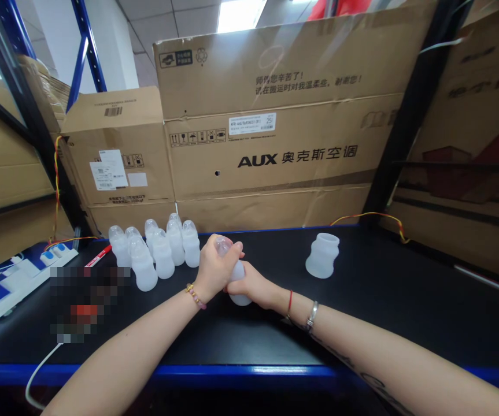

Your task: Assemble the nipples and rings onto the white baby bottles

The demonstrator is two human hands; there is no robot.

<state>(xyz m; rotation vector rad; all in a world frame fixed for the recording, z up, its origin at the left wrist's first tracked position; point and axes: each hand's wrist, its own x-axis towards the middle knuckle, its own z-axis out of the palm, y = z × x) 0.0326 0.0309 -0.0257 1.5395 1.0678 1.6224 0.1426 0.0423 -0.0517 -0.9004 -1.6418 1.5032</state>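
Both hands are closed around one frosted white bottle (240, 299) near the middle of the black table. My left hand (215, 267) wraps the clear domed cap at its top. Lower down, my right hand (254, 285) grips the bottle's body. The bottle leans slightly, its base close to the table; whether it touches cannot be told. To the left stand several capped white bottles (144, 270) in a loose group. An open sleeve-like white bottle body (322, 257), without a cap, stands upright to the right of my hands.
A white power strip (28, 289) and a red marker (98, 256) lie on the left of the black table (275, 341). Beside them is a blurred-out object with a white cable. Large cardboard sheets (301, 127) stand behind.
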